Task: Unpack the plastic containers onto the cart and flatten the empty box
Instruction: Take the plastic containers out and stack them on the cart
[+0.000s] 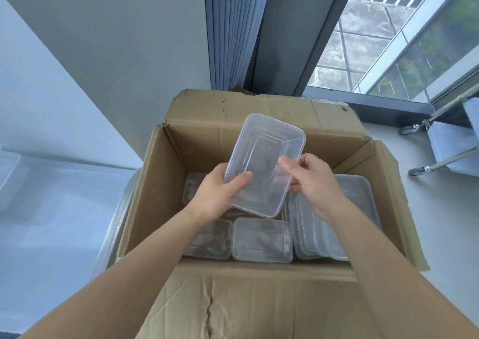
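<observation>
Two bare forearms (145,255) are reaching over the near flap of the open cardboard box (197,141). The left hand (217,193) and right hand (313,180) are holding one clear plastic container (264,165) tilted above the box, fingers (242,179) curled round its edges. More containers (261,240) are lying inside.

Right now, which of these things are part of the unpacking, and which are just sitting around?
In the job: clear container, held by left hand and right hand; cardboard box; other containers inside it; wheeled cart.
Just there: grey curtain; window.
</observation>
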`<state>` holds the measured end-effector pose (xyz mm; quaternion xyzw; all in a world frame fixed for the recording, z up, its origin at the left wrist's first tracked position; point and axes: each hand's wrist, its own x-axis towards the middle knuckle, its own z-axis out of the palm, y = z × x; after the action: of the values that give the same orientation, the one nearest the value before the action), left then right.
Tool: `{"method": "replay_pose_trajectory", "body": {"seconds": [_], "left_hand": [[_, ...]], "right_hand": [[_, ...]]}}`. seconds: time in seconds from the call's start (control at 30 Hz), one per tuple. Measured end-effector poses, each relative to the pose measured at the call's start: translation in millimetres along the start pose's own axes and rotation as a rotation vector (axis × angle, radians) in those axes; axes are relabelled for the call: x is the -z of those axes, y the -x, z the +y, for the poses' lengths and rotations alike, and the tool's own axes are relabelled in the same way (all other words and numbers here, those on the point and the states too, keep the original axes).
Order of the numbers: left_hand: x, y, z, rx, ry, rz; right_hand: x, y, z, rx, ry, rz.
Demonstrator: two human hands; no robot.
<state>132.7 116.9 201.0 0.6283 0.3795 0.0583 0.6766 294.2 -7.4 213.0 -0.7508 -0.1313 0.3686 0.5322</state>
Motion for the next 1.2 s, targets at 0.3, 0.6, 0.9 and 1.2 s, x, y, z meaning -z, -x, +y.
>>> {"method": "replay_pose_trajectory", "body": {"seconds": [0.3, 0.6, 0.9, 1.2], "left_hand": [[-44.8, -4.7, -0.8, 0.142, 0.062, -0.005], [-58.2, -3.3, -7.1, 0.176, 0.011, -0.036], [-47.9, -2.2, -16.2, 0.182, 0.005, -0.008], [-39.2, 3.3, -8.8, 0.179, 0.031, 0.032]], "right_hand": [[71.4, 49.0, 42.1, -0.046, 0.737, 0.389], [66.3, 50.8, 56.7, -0.221, 1.232, 0.463], [81.0, 40.8, 48.9, -0.291, 0.833, 0.460], [98.7, 56.0, 25.0, -0.156, 0.328, 0.466]]}}
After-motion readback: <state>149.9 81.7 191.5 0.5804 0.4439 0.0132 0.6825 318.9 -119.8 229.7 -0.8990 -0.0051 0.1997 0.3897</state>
